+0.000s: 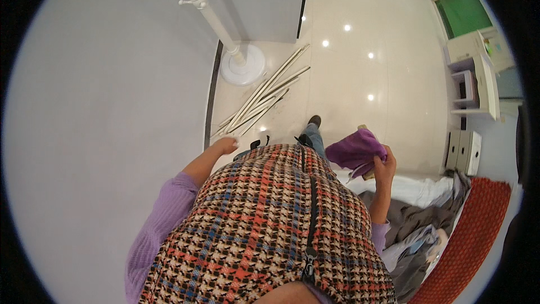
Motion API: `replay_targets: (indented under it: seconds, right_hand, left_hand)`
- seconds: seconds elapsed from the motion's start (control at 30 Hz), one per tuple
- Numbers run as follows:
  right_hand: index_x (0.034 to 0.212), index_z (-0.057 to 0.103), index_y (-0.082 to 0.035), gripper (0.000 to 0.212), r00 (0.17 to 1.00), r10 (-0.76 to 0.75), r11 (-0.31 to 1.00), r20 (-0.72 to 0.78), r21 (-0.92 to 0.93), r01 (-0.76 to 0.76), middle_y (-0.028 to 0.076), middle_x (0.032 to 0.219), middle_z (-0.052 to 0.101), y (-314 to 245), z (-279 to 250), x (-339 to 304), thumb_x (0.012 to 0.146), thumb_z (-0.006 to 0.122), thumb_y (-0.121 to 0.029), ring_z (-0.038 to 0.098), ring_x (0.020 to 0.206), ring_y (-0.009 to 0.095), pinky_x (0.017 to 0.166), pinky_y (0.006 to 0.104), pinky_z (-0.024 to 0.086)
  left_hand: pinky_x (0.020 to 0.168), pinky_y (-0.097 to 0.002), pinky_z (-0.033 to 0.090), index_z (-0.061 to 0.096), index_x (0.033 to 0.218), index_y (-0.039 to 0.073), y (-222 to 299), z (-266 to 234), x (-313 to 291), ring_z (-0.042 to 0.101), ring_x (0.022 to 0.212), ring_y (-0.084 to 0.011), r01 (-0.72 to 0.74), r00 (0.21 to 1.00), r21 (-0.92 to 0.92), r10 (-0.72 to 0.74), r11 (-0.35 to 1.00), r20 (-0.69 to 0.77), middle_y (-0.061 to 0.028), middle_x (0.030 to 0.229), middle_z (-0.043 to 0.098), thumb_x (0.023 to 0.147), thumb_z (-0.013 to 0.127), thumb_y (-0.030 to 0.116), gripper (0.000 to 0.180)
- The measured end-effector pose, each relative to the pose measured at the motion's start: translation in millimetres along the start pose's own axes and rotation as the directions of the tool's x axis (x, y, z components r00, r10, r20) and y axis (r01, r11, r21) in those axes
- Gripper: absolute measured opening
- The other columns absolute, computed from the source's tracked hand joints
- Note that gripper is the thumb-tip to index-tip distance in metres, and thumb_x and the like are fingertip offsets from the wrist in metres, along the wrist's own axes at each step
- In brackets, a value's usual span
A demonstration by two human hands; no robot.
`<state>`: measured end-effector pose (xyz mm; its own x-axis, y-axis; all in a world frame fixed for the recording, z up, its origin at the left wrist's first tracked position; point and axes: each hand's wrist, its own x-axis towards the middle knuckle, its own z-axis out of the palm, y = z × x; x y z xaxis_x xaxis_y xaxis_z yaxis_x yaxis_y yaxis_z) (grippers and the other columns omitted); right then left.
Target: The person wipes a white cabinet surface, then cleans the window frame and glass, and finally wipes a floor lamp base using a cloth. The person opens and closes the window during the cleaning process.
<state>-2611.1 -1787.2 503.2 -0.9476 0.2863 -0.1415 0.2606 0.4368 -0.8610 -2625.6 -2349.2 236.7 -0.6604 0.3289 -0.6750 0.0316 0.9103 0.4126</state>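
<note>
A purple cloth [355,149] hangs bunched from my right hand [385,164], whose fingers are closed on its edge. Pale yellowish edges show behind the cloth at its top and bottom; what they belong to is hidden. My left hand [226,145] is lowered at my left side, near the lower ends of several long pale strips [261,97] on the floor. Its fingers are small and blurred, so I cannot make out whether they are open or closed.
A white coat stand [243,66] rises by the grey wall [112,107] at left. To the right lies a bed or couch with grey bedding [413,214] and a red patterned cover [469,236]. White shelves [475,87] and a small white file box [464,152] stand farther right.
</note>
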Motion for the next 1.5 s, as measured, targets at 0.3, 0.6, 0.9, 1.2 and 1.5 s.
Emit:
replay_targets:
  seconds: [0.3,0.6,0.9,1.2,1.5]
  right_hand:
    - [0.109,0.063,0.001,0.034,0.962,-0.087,0.996,0.259,0.026,0.083,0.007,0.084,0.065,-47.2,-30.4,242.6,0.079,0.049,0.009,0.064,0.074,0.013,0.064,0.0267,0.052]
    - [0.125,0.061,-0.002,0.039,0.725,-0.297,0.955,0.621,0.174,0.242,0.007,0.101,0.070,-149.4,45.0,341.6,0.086,0.062,0.001,0.065,0.092,0.015,0.080,0.0283,0.053]
    - [0.141,0.048,0.000,0.041,0.871,-0.247,0.870,0.424,0.494,0.006,0.012,0.126,0.061,-207.0,84.6,432.1,0.103,0.053,-0.011,0.060,0.113,0.019,0.099,0.0313,0.048]
    - [0.157,0.026,-0.013,0.067,0.847,0.004,0.980,0.532,0.167,-0.109,0.020,0.149,0.038,-193.4,113.0,487.8,0.103,0.054,-0.040,0.050,0.128,0.032,0.100,0.0457,0.050]
    - [0.156,0.024,-0.007,0.074,0.253,-0.074,0.741,0.965,0.223,-0.633,0.018,0.152,0.041,-204.8,216.3,556.1,0.103,0.045,-0.054,0.051,0.132,0.030,0.109,0.0447,0.043]
  left_hand:
    - [0.089,-0.0514,0.051,0.072,0.097,-0.001,17.5,-18.5,23.7,0.066,0.101,-0.0430,0.327,0.945,0.003,-0.327,0.945,-0.003,-0.0238,0.107,0.070,0.093,0.057,0.038,0.042]
    - [0.101,-0.0405,0.050,0.046,0.145,0.006,258.7,-245.5,118.2,0.057,0.123,-0.0310,-0.320,0.857,-0.428,0.066,0.845,-0.510,-0.0175,0.138,0.053,0.094,0.069,0.027,0.060]
    - [0.100,-0.0346,0.047,0.058,0.133,0.000,387.2,-427.0,157.5,0.061,0.111,-0.0188,-0.492,0.856,-0.822,0.329,0.287,-0.398,-0.0119,0.119,0.068,0.097,0.065,0.044,0.057]
    - [0.099,-0.0373,0.049,0.046,0.138,-0.003,376.1,-449.1,240.5,0.060,0.115,-0.0281,-0.622,0.665,-0.655,-0.151,0.429,-0.731,-0.0202,0.127,0.060,0.093,0.068,0.029,0.060]
    - [0.109,-0.0442,0.041,0.032,0.143,-0.006,377.0,-479.3,237.8,0.051,0.127,-0.0411,-0.540,0.751,-0.623,-0.010,0.567,-0.660,-0.0301,0.139,0.045,0.086,0.073,0.031,0.079]
